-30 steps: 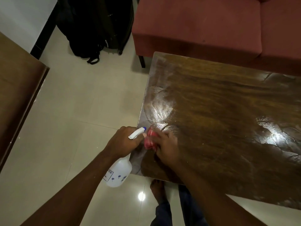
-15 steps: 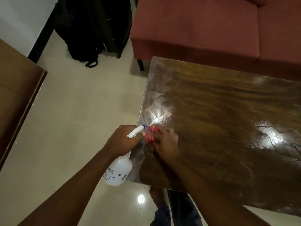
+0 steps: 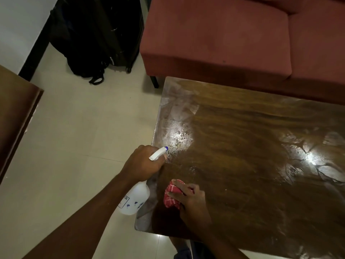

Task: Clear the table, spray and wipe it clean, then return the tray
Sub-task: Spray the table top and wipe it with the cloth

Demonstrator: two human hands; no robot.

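Note:
The dark wooden table [image 3: 242, 156] is wet, with droplets and streaks glinting near its left edge. My left hand [image 3: 143, 163] grips the neck of a white spray bottle [image 3: 135, 200] with a blue-tipped nozzle, just off the table's left edge, nozzle pointing over the tabletop. My right hand [image 3: 190, 200] presses a bunched red cloth with white stitching [image 3: 171, 195] onto the tabletop near the front left corner, fingers curled over it. No tray is in view.
A red sofa [image 3: 224, 34] stands close behind the table. Black bags [image 3: 97, 34] sit on the tiled floor at the back left. Another brown furniture top [image 3: 15, 116] juts in at the left. My foot shows below the table's front edge.
My right hand has slid the red cloth toward me along the left edge, away from the nozzle. Fresh droplets now show where the cloth was. The bottle hand stayed about where it was.

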